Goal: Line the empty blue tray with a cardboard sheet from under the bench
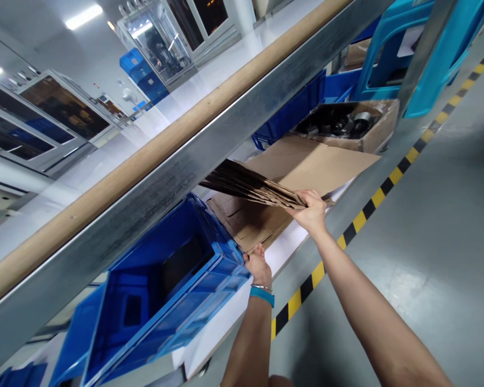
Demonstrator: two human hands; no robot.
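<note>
My right hand (311,212) is closed round the near end of a stack of folded cardboard sheets (262,188), lifted at a tilt above the shelf. The far end of that stack goes out of sight under the bench. Lower and to the left, my left hand (258,266) has its fingers bent at the corner of the flat cardboard (246,220) beneath, close beside a blue crate (210,274). A bracelet and a teal band circle the left wrist. Another wide cardboard sheet (318,164) lies behind the lifted stack.
Above the shelf runs a bench edge with a wooden strip (210,105) and a metal rail (234,121). An open carton (381,126) of dark parts stands farther along. Teal stools (423,97) are beyond it. Yellow-black tape (358,220) marks the floor at right.
</note>
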